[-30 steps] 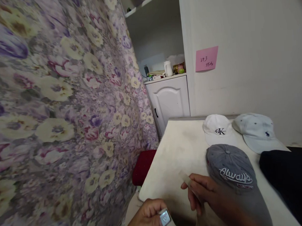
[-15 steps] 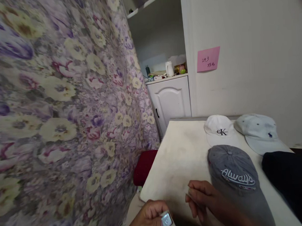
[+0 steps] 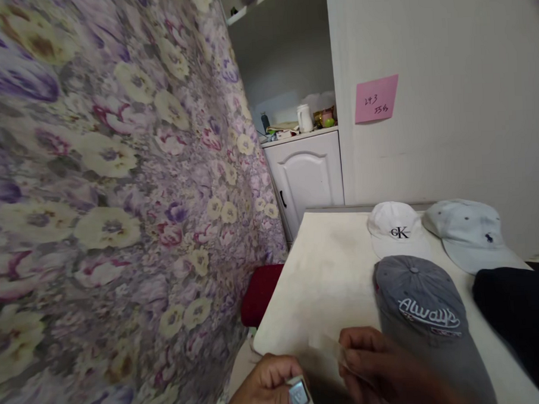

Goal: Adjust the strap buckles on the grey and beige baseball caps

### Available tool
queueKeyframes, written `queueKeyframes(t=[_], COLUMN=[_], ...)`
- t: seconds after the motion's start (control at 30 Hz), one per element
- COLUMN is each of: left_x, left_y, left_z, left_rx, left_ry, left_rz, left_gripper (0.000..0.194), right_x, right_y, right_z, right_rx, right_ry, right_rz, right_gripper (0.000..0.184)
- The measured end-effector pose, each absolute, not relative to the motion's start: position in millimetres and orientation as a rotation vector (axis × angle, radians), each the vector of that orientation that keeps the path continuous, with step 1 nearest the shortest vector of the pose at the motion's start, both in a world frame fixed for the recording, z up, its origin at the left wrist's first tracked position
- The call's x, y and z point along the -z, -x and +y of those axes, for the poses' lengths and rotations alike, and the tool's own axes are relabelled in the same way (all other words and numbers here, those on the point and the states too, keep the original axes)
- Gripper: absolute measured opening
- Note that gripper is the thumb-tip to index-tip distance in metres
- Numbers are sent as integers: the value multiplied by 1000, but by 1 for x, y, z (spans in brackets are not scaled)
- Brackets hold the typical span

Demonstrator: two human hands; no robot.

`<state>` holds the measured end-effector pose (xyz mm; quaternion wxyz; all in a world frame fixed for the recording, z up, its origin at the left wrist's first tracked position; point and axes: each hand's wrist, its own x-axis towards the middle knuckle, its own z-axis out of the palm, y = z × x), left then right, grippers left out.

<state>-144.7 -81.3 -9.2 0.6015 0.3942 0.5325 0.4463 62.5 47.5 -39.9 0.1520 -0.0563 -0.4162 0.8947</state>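
"Holding what, the left hand (image 3: pixel 268 385)?"

"A square buckle (image 3: pixel 298 395), silvery on its face, is being pinched between thumb and curled fingers, by the near left corner of the table (image 3: pixel 308 272)."

"And the right hand (image 3: pixel 370 364)?"

"It is being kept closed, and a pale strip (image 3: pixel 324 346) is being gripped at its fingertips. The free end is being pointed toward the left edge. The strip is being blurred, so whether it is being joined to the buckle cannot be told."

"What is being carried on the table?"

"Near the far edge, a white cap (image 3: pixel 393 223) with dark letters is being placed left of a pale blue cap (image 3: pixel 467 229), which is sitting toward the far right corner. Nearer, a gray cap (image 3: pixel 420 290) marked 'Always' is being partly hidden by the right forearm; whether it is being touched cannot be told."

"And at the right edge?"

"Some black cloth (image 3: pixel 510 304) is being seen there, beside the gray cap. Beyond the far edge, a pink note (image 3: pixel 376 99) is being held on the wall."
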Motion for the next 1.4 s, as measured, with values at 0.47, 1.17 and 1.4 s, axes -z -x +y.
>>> queueKeyframes(t=[0.47, 1.17, 1.4], left_x=[13, 5, 9], left_y=[138, 127, 127], left_z=[-84, -75, -74], left_rx=[-1030, -999, -993], left_ry=[-890, -899, -877], left_rz=[1207, 1284, 1294], left_gripper=[39, 48, 49], right_x=[9, 16, 18], right_y=[-65, -63, -63], right_z=[33, 37, 39], right_rx=[-2314, -2158, -2188], right_ry=[354, 562, 535], right_rz=[-1623, -1713, -1678], right_gripper=[39, 47, 47])
